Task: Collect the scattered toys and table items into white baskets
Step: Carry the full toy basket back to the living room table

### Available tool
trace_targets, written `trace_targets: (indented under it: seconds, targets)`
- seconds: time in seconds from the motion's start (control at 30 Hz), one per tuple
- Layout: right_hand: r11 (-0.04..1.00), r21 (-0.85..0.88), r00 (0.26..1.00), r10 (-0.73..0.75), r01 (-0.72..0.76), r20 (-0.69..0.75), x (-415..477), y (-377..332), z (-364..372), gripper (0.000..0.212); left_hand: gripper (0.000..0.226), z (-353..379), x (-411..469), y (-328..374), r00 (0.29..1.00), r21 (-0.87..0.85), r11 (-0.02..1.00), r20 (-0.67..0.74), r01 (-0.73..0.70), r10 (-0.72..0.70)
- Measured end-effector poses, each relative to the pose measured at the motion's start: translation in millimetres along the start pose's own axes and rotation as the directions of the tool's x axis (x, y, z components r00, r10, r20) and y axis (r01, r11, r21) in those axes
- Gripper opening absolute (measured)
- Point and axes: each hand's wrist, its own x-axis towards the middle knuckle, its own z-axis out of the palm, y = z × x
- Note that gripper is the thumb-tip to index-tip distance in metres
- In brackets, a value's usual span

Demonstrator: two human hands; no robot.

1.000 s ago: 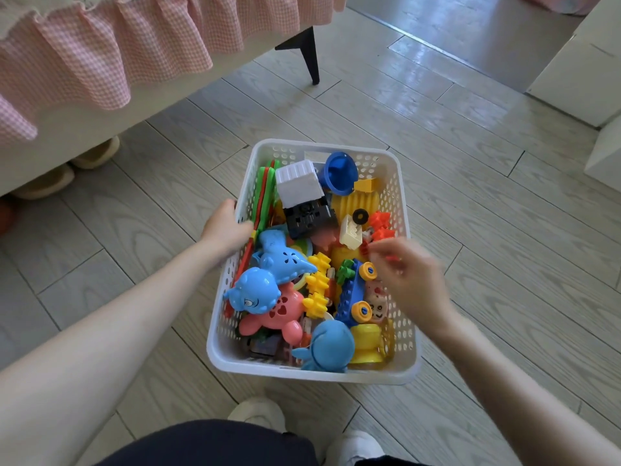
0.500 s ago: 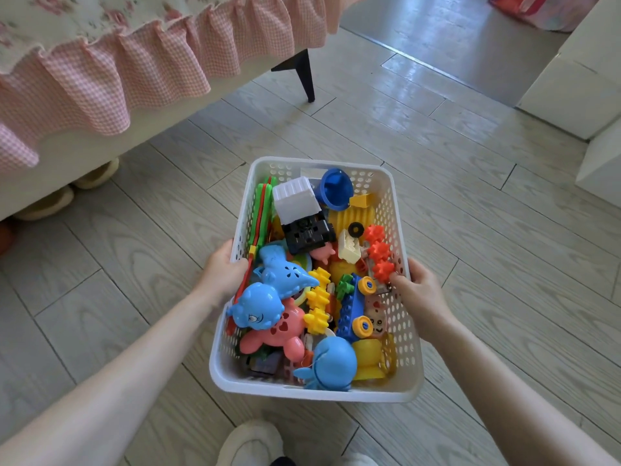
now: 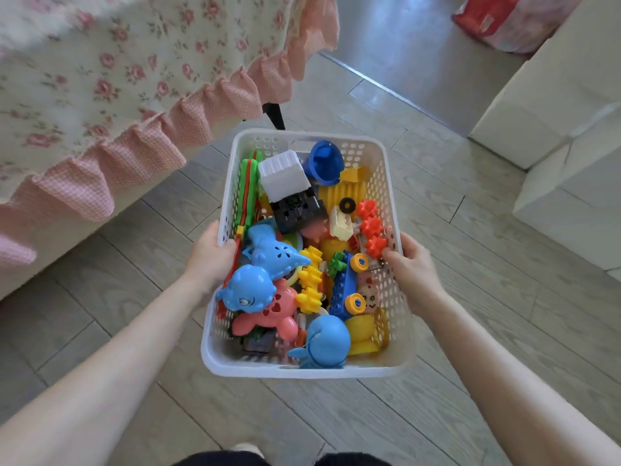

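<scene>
Here, both hands [image 3: 210,260] [image 3: 411,274] on white basket [image 3: 302,371].

Toys [image 3: 268,258] fill the white basket [image 3: 302,372] above the plank floor [image 3: 477,334], which bears a black table leg [image 3: 276,116].

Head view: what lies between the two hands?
The basket, filled with toys, fills the whole stretch in the head view; the left hand grips one long rim, the right hand the other.
</scene>
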Motion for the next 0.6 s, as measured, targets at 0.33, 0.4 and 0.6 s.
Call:
trace_targets:
  seconds: [0.33, 0.4, 0.6]
  targets:
    - [1.0, -0.008, 1.0, 0.03, -0.03, 0.007, -78.5, -184.7, -56.6, 0.028, 0.038, -85.4, -66.0, 175.8, 1.0, 0.044, 0.999, -0.013, 0.004, -0.004]
    - [0.999, -0.008, 0.999, 0.036, -0.036, 0.01, -100.6, -228.0, -68.9, 0.028, 0.037, -107.2, -83.3, 214.6, 1.0, 0.042, 0.999, -0.012, 0.002, -0.002]
    - [1.0, -0.031, 0.999, -0.005, 0.006, 0.035, -167.0, -359.7, -104.5, 0.033, 0.032, -172.7, -137.4, 331.5, 0.999, 0.027, 1.0, -0.039, -0.009, 0.01]
